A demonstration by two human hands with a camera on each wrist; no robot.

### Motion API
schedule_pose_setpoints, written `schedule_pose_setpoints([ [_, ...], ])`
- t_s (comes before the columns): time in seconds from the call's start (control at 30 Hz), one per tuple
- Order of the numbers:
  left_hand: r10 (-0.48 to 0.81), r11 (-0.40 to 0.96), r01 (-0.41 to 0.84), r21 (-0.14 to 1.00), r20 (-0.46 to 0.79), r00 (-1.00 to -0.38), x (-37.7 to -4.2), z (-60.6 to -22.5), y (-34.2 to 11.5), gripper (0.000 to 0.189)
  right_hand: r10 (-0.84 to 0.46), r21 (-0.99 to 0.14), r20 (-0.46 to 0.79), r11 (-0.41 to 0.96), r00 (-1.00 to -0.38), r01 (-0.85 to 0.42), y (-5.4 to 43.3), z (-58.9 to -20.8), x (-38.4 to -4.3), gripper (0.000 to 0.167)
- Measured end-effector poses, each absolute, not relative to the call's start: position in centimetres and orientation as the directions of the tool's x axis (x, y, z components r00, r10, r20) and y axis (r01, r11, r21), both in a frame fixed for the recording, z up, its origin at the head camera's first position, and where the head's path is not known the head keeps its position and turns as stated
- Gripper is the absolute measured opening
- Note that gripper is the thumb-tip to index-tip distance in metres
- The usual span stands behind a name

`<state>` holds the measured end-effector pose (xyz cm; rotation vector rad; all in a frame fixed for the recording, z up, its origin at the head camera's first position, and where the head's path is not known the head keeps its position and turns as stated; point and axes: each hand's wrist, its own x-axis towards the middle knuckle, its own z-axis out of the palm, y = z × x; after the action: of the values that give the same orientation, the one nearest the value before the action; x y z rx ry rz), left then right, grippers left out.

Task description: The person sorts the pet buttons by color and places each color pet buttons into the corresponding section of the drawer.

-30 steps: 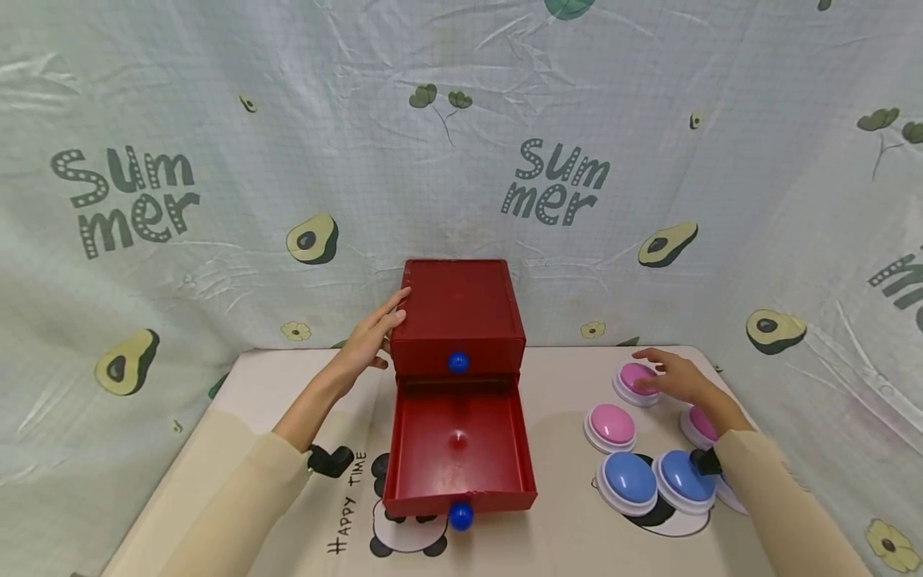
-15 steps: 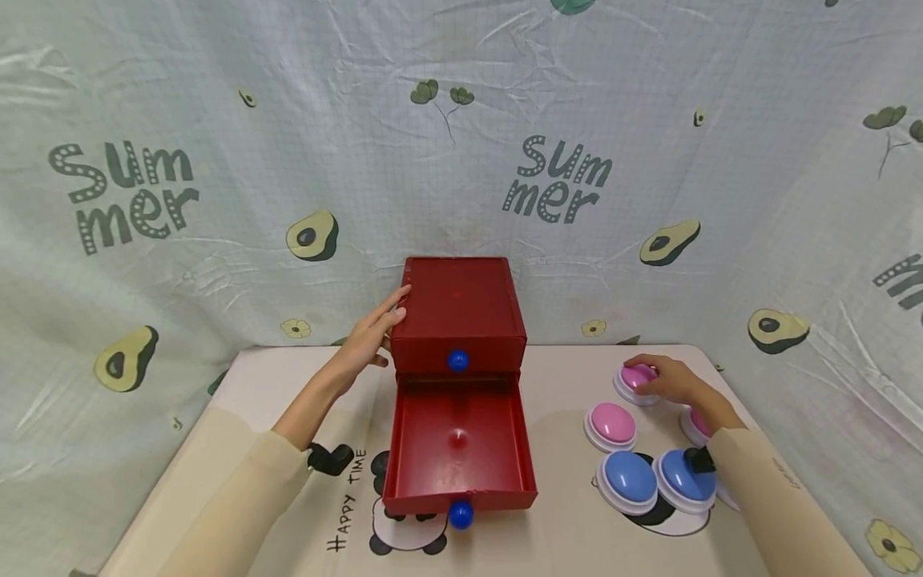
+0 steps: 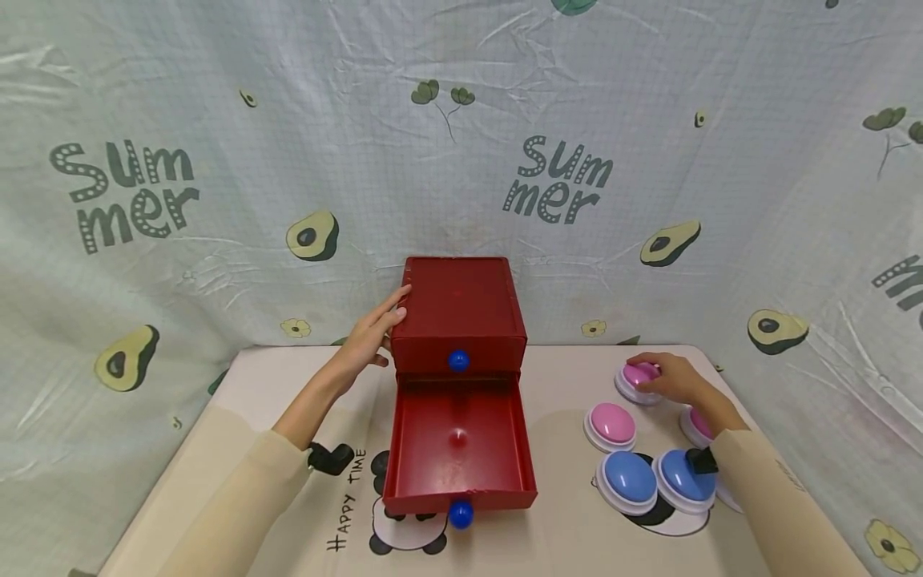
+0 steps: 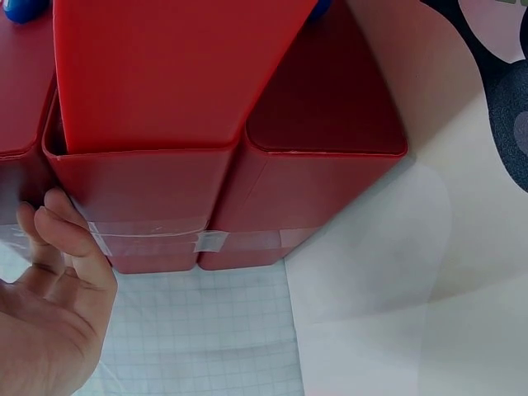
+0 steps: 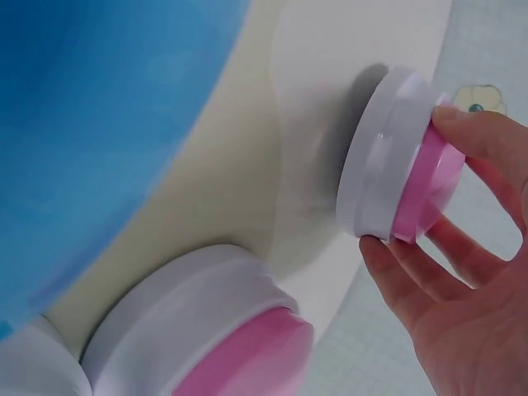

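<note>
My left hand [image 3: 364,344] rests against the left side of a red drawer cabinet [image 3: 458,300], its fingertips touching the upper edge. In the left wrist view, that hand [image 4: 62,289] lies beside the red wall, gripping nothing. The lower drawer [image 3: 461,449] is pulled out and bare inside; the upper one, with a blue knob [image 3: 458,361], is closed. My right hand [image 3: 674,378] grips the farthest pink push button [image 3: 636,391] between thumb and fingers. The right wrist view shows this button [image 5: 384,157] with the thumb on one edge and fingertips at the opposite edge.
Another pink button [image 3: 613,422] and two blue buttons [image 3: 630,477] [image 3: 685,481] stand nearer. More buttons are partly hidden by my right forearm, one of them pink [image 3: 696,426]. A printed curtain [image 3: 461,176] hangs behind the table [image 3: 558,449].
My right hand has come down from above the farthest pink button and closed its fingers round it. The button has shifted very slightly. My left hand and the cabinet stay put.
</note>
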<state>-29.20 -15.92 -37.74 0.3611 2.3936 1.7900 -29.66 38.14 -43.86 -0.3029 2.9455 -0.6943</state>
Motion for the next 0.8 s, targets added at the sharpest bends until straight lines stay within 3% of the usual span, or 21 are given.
schedule_pose_setpoints([
  [0.43,0.266,0.266,0.111,0.958,0.038,-0.963,-29.1,-37.7,-15.8,0.055,-0.273,-0.397,0.075,0.874,-0.959,-0.280,37.2,-40.9,-29.6,0.053],
  [0.8,0.273,0.265,0.112,0.958,0.038,-0.961,-29.1,-37.7,-15.9,0.055,-0.368,-0.341,0.193,0.844,-0.909,-0.414,34.3,-37.7,-28.3,0.048],
])
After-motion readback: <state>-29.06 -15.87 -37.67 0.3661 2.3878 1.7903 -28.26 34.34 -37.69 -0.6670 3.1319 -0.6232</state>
